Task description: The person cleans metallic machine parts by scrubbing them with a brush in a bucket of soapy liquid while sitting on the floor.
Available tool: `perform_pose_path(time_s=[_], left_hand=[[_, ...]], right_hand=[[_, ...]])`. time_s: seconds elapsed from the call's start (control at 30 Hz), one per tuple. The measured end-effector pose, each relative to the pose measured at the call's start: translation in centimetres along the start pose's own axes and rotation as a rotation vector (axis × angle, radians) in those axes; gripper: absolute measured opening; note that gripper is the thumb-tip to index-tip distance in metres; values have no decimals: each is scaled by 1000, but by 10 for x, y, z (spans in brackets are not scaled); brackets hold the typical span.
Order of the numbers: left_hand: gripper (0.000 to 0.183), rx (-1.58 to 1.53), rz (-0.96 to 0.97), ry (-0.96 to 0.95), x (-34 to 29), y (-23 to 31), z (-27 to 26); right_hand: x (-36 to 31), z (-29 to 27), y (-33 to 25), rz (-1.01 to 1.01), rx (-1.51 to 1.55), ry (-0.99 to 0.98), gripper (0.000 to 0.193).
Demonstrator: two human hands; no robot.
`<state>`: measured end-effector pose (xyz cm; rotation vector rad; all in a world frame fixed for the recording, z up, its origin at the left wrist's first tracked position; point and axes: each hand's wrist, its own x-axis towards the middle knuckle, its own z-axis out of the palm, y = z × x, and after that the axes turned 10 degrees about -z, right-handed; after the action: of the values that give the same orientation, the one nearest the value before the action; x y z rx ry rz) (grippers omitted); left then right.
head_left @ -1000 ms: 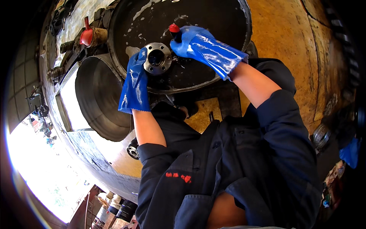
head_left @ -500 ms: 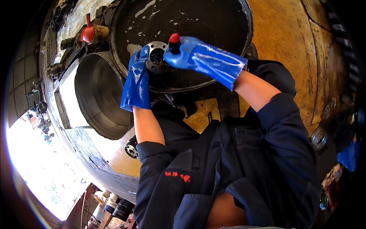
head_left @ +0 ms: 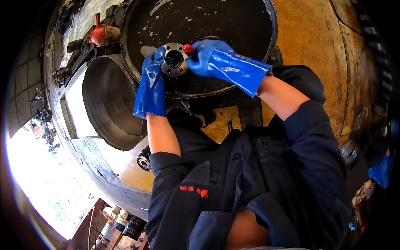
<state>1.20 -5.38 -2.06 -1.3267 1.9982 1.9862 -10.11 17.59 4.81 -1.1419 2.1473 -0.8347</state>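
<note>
Both my hands wear blue rubber gloves. In my left hand (head_left: pixel 152 79) is a round metal flange (head_left: pixel 176 73) with a wide centre hole and small holes around its rim. It is tilted up, held by its left edge above a big dark round basin of liquid (head_left: pixel 221 25). My right hand (head_left: pixel 218 60) is closed around a red-ended tool (head_left: pixel 188 48), beside the flange's right edge. The fist hides most of the tool, so its kind does not show. I cannot tell whether it touches the flange.
An open dark metal drum (head_left: pixel 110 104) lies left of the basin. Beyond it, a red scoop-like thing (head_left: pixel 96 36) rests in a small container. Another round metal part (head_left: pixel 143 159) sits by my left elbow. Worn yellowish flooring (head_left: pixel 312 50) spreads on the right.
The flange has shifted slightly right and its face shows more fully. My right hand has turned, and the red end has tipped lower and nearer the flange's rim.
</note>
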Motion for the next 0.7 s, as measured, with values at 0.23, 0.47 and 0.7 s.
perform_pose_path(time_s=[0.23, 0.47, 0.7], left_hand=[[45, 127, -1, 6, -2, 10, 14], [51, -66, -51, -127, 24, -9, 0], [45, -1, 0, -83, 9, 5, 18]], right_hand=[[-2, -18, 15, 196, 80, 46, 33], [0, 8, -13, -36, 234, 147, 26], [4, -25, -16, 69, 220, 49, 29]])
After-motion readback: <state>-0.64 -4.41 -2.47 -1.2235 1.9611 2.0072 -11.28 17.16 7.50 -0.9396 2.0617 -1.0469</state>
